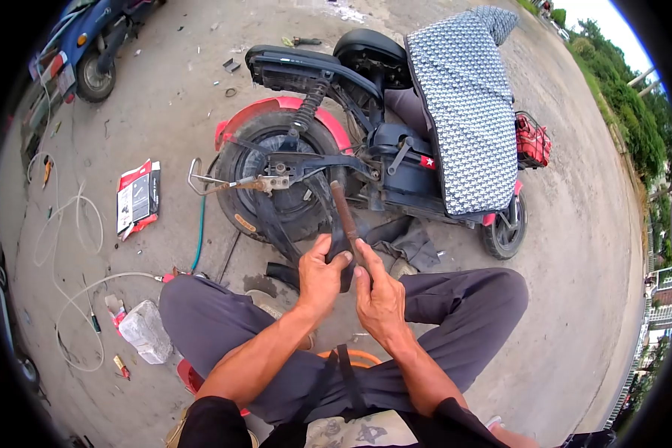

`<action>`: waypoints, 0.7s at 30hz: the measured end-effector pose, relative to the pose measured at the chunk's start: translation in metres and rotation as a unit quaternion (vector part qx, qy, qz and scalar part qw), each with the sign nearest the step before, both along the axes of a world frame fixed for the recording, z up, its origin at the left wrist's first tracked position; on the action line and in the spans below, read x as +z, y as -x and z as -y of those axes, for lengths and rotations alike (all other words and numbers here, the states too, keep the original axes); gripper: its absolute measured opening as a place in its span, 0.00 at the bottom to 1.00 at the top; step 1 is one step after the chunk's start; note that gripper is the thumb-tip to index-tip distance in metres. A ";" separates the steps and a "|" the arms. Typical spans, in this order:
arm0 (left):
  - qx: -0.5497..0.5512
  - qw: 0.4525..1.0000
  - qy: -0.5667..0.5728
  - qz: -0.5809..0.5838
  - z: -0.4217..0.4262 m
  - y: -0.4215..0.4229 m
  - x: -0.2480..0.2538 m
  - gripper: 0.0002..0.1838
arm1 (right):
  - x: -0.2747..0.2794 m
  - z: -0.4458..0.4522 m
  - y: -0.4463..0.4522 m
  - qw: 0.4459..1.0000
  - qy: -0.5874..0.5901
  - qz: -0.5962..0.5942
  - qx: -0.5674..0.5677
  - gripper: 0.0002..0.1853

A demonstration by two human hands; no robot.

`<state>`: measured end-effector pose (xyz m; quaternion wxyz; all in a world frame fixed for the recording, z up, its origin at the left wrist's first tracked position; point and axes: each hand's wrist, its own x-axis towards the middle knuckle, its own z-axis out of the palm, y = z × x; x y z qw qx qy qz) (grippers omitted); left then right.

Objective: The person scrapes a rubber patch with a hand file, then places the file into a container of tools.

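My left hand (321, 280) is closed round a black rubber inner tube (276, 228), which hangs down from the rear wheel. In my right hand (379, 295) is a long rusty brown file-like tool (343, 213), pointing up and slightly left, its lower end between my fingers. Both hands are close together above the ground, between my knees. Just beyond them is the scooter's rear wheel (235, 175) with its black tyre and red fender (246, 112). A metal stand bracket (276, 181) lies across the wheel.
A patterned cover (463, 112) drapes the scooter's front. At left are a red and white package (137, 200), a stone block (145, 332) and a coiled clear hose (82, 276). A dark cloth (418, 246) lies right of my hands; another scooter (93, 45) stands upper left.
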<state>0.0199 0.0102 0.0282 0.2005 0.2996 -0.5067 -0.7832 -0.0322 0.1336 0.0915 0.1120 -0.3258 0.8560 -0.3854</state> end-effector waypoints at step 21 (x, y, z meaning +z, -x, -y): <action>-0.022 1.000 -0.001 0.005 0.005 0.004 0.002 0.11 | -0.013 -0.002 -0.003 0.997 0.004 -0.070 -0.017 0.28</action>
